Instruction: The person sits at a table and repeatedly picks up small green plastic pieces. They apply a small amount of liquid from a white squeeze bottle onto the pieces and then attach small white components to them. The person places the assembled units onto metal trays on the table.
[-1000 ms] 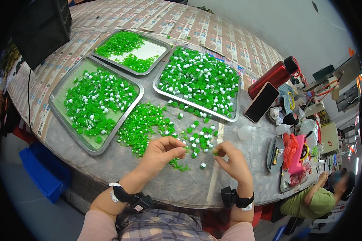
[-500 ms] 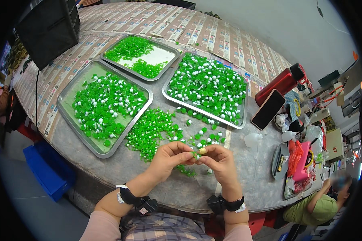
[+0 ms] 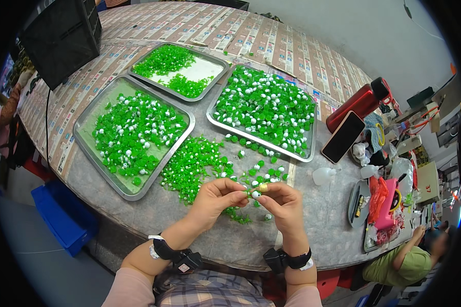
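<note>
A blue plastic crate (image 3: 61,217) is seen on the floor beyond the worktop's left edge, and a black box (image 3: 61,36) is set at the far left of the round, paper-covered worktop (image 3: 312,61). A rectangular metal tray of green and white beads (image 3: 133,133) is laid near the left rim, with a second metal tray, half filled with green pieces (image 3: 176,69), behind it. A loose heap of small green plastic pieces (image 3: 194,163) is spread on the bare surface between the trays and the near edge.

The left hand (image 3: 217,197) is held just above the near rim, its fingertips pinched shut; what they grip cannot be told. A small white bead (image 3: 255,194) is pinched in the closed fingertips of the right hand (image 3: 284,204), and the two hands are touching at that point. A third metal tray of mixed green and white beads (image 3: 264,110) is placed behind them. Open surface is left right of the hands, up to a dark phone (image 3: 343,137), a red cylindrical bottle (image 3: 356,102) and cluttered tools by the right edge.
</note>
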{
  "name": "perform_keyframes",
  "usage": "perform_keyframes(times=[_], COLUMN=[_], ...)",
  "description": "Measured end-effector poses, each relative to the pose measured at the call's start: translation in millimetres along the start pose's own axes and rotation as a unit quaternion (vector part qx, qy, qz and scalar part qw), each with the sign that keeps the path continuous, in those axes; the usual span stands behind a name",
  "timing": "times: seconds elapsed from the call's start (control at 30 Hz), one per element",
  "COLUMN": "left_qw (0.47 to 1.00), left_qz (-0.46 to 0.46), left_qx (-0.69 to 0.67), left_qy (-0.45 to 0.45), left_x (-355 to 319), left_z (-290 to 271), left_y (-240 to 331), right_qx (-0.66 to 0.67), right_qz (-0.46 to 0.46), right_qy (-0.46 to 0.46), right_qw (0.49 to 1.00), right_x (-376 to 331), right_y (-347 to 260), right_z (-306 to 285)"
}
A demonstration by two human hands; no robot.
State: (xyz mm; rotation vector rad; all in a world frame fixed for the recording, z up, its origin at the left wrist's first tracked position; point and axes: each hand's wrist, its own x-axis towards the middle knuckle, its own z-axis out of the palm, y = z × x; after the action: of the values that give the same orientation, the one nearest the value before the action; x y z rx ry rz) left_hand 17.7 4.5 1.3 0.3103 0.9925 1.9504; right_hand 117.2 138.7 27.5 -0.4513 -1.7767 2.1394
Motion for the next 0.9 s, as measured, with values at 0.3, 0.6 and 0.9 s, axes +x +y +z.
perform_keyframes(times=[0.3, 0.6, 0.9], left_qw=[0.984, 0.846, 0.869], left_qz=[0.066, 0.25, 0.219], left_qx=[0.163, 0.471, 0.443], left_qy=[0.02, 0.005, 0.029], left_x=[-4.3, -4.5, -5.1], left_z=[3.3, 4.4, 5.5], left_y=[0.0, 4.3, 3.8], right_qx=[-0.016, 0.008, 0.001], right_qz=[0.033, 0.086, 0.083], right_qy=[-0.021, -0.052, -0.064], right_qw=[0.999, 0.995, 0.995], right_x=[0.6, 2.8, 6.3], right_y=[0.3, 5.1, 4.9], right_z=[1.8, -5.7, -4.8])
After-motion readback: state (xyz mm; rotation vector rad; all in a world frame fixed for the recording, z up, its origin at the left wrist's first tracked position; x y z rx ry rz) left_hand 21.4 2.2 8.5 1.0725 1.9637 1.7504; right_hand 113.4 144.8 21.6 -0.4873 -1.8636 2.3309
